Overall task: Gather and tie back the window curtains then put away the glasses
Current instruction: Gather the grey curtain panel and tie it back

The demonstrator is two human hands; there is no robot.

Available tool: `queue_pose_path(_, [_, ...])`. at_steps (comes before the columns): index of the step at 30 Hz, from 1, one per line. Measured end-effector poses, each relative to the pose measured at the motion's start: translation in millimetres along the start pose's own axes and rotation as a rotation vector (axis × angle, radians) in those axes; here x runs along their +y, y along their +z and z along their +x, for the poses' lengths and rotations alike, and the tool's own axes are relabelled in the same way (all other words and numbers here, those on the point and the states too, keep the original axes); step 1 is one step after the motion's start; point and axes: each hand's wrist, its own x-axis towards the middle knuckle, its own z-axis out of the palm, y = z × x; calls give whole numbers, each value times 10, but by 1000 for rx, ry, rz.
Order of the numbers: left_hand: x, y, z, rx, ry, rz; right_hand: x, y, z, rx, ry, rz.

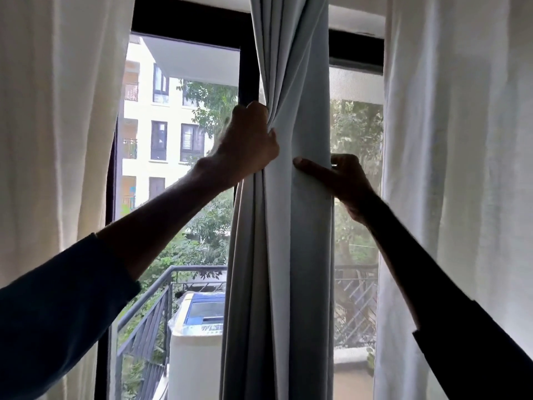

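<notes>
Upper-floor home interior, at a black-framed window [248,67] hung with a grey drape [288,255] and cream curtains [57,111]; outside, a balcony railing [168,313] and top-loading washing machine [196,356]; opposite, an apartment block [144,111] behind trees [207,111].

The scene is backlit by daylight through the window [187,168], and the pale building [138,111] outside is nearly blown out. The left hand [248,140] and right hand [343,180] are rendered as dark silhouettes, the grey curtain [288,226] is left in dull shade, and the white side curtains [57,140] are made to glow
</notes>
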Motion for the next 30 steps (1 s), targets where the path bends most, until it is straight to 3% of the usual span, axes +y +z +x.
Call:
queue_pose_path(3, [82,97,-233,-5,-18,67,60,70,-158,273,-114,-370])
queue_pose_path(5, [165,143,-357,-22,-31,125,77,125,-299,362,-196,-479])
queue_pose_path(14, [435,240,-763,-183,-20,294,257,361,-804,316,-372,-627])
queue_pose_path(23, [471,531,-1388,-249,-86,175,503,427,-1425,77,-296,-355])
queue_pose_path(27, [415,680,-1756,-310,-136,158,798,476,-1754,-30,-46,-96])
queue_pose_path(30, [298,835,-2019,-389,-211,131,1028,563,-1995,-89,108,-85])
